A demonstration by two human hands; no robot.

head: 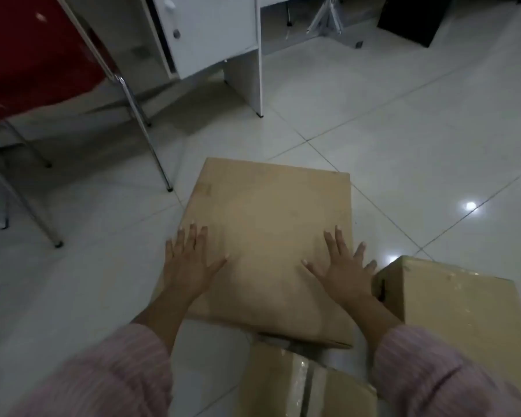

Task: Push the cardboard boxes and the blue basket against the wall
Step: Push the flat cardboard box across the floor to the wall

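Observation:
A large flat cardboard box (268, 224) lies on the white tiled floor in the middle of the head view. My left hand (190, 263) rests palm down on its near left edge, fingers spread. My right hand (343, 266) lies flat on its near right part, fingers spread too. A second cardboard box (457, 308) stands to the right, close to my right wrist. A third, taped box (307, 386) sits at the bottom, partly under the large one's near edge. No blue basket is in view.
A red chair (42, 52) with metal legs (145, 130) stands at the left. A white desk with a cabinet (211, 34) is at the back. A chair base (328, 19) and a dark box (412, 16) are at the far right. Open tiled floor (403, 130) lies beyond the boxes.

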